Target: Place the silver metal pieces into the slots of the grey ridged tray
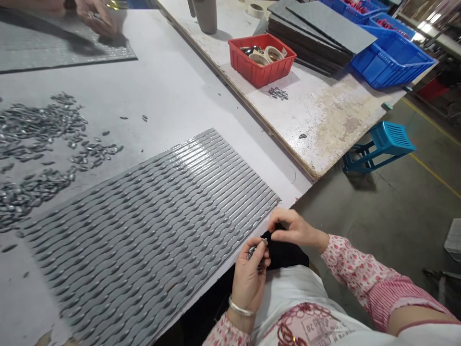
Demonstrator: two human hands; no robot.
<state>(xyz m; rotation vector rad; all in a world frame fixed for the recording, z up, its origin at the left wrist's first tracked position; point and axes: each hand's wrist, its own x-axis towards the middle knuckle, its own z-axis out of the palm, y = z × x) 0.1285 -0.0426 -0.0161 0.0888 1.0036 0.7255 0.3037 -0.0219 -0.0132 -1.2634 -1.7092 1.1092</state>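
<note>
My left hand [251,271] is closed around several small silver-grey, seed-shaped pieces [251,251]; one sticks out at the thumb tip. Just beside it is my right hand [297,229], thumb and forefinger curled toward each other in a pinch. Whatever may be between those fingertips is too small to make out. Both hands are over my lap, off the table edge. In front of them lies a grey panel [144,240] with parallel ridges. Rows of seed-shaped pieces cover its left and middle part, while its upper right end shows bare, shiny ridges.
Loose pieces lie in heaps [36,190] at the left. Another person's hand [97,19] works over a second panel [65,43]. On the adjoining table are a red bin [261,72] with tape rolls, stacked boards [309,43] and a blue crate [392,62]. A blue stool [387,144] stands right.
</note>
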